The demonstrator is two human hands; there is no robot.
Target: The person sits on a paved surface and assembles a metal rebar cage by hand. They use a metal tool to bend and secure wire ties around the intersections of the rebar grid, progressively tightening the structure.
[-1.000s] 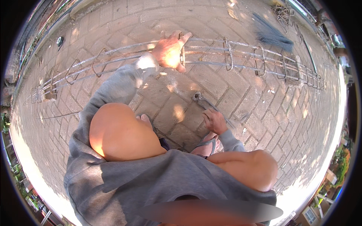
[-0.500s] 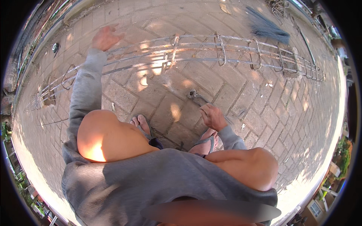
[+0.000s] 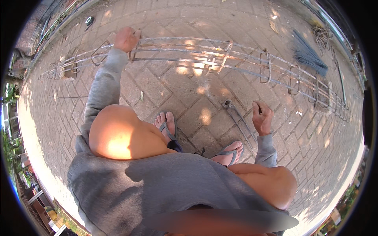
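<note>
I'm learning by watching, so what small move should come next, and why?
Perhaps shift the wire stirrup slightly along the long bars: the left hand is closed at its upper end, and a wide gap separates it from the leaning stirrup further right.

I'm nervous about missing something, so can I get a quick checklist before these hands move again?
1. Left hand at a stirrup of the rebar cage: ok, it looks closed on the upper part.
2. Right hand apart from the pincers: ok, a gap shows.
3. Right hand empty: cannot tell, its fingers are curled.
4. Block under the cage's right part: ok.
5. Wire bundle beside a hand: not ok, it lies on the paving beyond the cage.
</note>
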